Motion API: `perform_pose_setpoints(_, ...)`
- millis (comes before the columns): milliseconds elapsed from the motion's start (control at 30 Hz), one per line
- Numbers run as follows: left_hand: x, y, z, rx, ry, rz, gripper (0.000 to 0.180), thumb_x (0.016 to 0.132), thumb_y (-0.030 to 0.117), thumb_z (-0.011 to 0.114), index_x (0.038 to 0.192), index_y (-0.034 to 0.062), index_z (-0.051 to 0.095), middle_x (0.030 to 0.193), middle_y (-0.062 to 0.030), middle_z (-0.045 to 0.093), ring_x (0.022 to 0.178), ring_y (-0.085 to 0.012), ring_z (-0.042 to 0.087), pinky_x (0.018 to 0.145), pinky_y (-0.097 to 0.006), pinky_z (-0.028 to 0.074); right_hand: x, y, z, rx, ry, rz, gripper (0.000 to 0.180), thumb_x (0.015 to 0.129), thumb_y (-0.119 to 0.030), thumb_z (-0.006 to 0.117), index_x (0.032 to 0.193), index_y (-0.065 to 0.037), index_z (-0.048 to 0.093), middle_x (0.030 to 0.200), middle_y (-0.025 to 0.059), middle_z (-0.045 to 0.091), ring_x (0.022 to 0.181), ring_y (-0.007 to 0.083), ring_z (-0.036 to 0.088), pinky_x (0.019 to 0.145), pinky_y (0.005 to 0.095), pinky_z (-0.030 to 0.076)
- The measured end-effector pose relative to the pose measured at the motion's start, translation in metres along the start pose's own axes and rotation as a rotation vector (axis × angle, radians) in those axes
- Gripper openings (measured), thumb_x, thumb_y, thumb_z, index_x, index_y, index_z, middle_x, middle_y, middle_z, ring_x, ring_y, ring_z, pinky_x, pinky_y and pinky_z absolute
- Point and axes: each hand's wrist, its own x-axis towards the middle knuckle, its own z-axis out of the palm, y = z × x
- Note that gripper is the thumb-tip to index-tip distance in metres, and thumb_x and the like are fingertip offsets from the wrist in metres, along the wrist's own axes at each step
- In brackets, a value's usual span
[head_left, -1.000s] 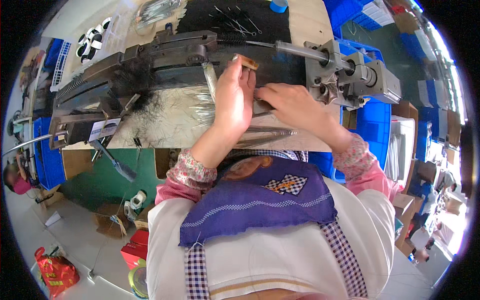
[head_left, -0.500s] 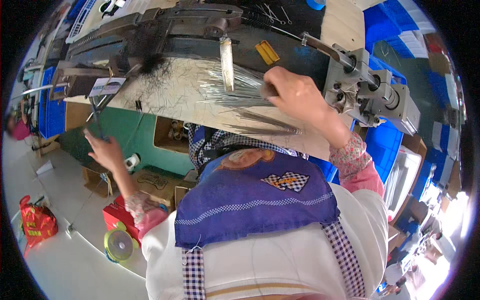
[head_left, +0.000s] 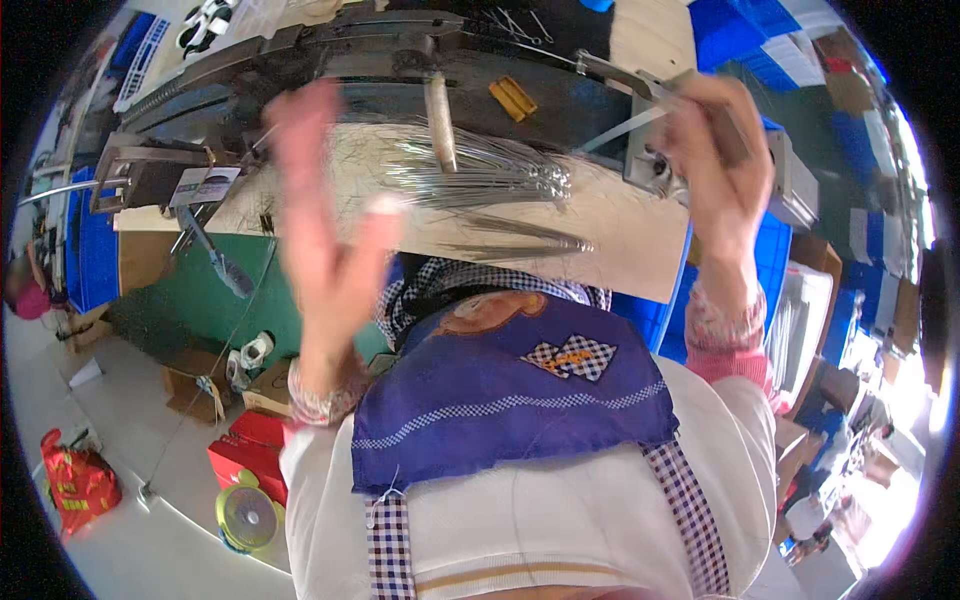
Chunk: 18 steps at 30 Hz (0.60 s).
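Note:
My left hand (head_left: 325,240) is raised over the left front of the workbench, smeared by motion, with fingers stretched upward and thumb apart; nothing shows in it. My right hand (head_left: 725,140) is up at the metal fixture on the right, fingers curled. From its fingertips a thin metal wire (head_left: 622,130) juts left, blurred. A pile of shiny metal wires (head_left: 480,172) with looped right ends lies on the bench between the hands. A smaller, darker bundle of wires (head_left: 520,240) lies nearer me. A worn upright lever handle (head_left: 440,120) stands just behind the pile.
A long dark metal machine (head_left: 350,45) spans the back. A yellow block (head_left: 513,99) lies behind the wires. At left, a grey-handled lever (head_left: 228,270) hangs past the bench edge (head_left: 640,275). Blue bins (head_left: 760,260) stand right; a red bag (head_left: 78,480) sits on the floor.
My left hand has left the hanging lever and moved right and up over the bench. My right hand has gone from the wire pile to the right-hand fixture, taking a wire along.

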Motion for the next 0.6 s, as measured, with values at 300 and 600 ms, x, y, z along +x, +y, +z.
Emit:
perform_pose_setpoints(300, -0.007, -0.042, 0.002, -0.206, -0.378, -0.667, 0.023, 0.100, 0.016, 0.042, 0.110, -0.0013, 0.053, 0.106, -0.0132, 0.054, 0.089, -0.0153, 0.057, 0.080, -0.026, 0.046, 0.054, 0.026, 0.012, -0.397, -0.123, -0.193, 0.015, 0.088, -0.006, 0.056, 0.101, -0.004, 0.063, 0.091, 0.0069, 0.064, 0.072, 0.0192, 0.064, 0.066, 0.0301, 0.052)
perform_pose_setpoints(600, 0.009, -0.019, 0.062, -0.785, -0.063, -1.038, 0.021, 0.101, 0.026, 0.043, 0.087, 0.0120, 0.050, 0.078, 0.0028, 0.044, 0.065, -0.0069, 0.037, 0.055, -0.021, 0.032, 0.067, 0.051, 0.032, -0.826, -0.329, -0.490, 0.018, 0.073, -0.004, 0.060, 0.091, -0.005, 0.062, 0.080, 0.0082, 0.058, 0.083, 0.0270, 0.060, 0.068, 0.0377, 0.052)
